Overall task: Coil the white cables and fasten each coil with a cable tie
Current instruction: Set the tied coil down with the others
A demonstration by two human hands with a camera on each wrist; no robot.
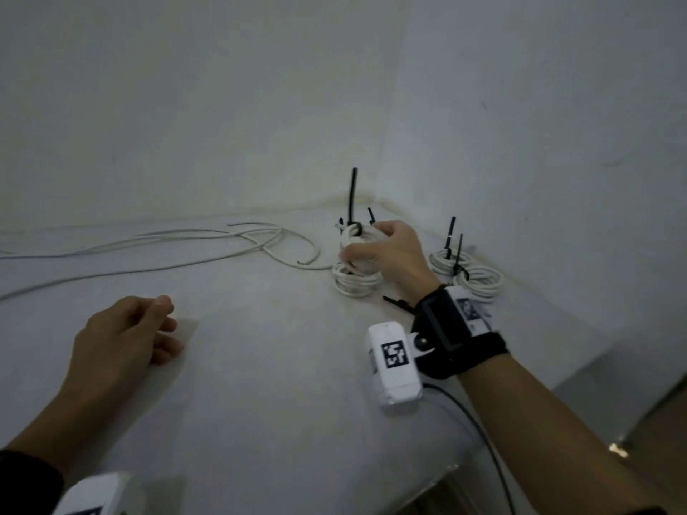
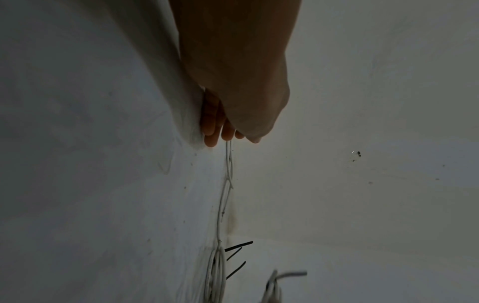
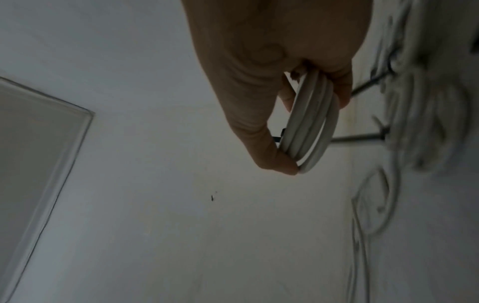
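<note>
Coil [image 3: 309,123] pinched in right hand [image 3: 261,67]; wrist view shows thumb underneath

On the white desk [image 1: 260,366], loose white cables [image 1: 186,241] trail along the back left. A tied white cable coil [image 1: 355,284] lies at centre, another held just above it, with two more tied white coils [image 1: 468,273] side by side to the right, near the wall corner.

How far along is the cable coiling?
Done: three tied coils lie on the table, one near the right hand and two by the wall. In hand: the right hand grips a tied coil. Left: several loose cables lie uncoiled; the left hand holds nothing.
</note>
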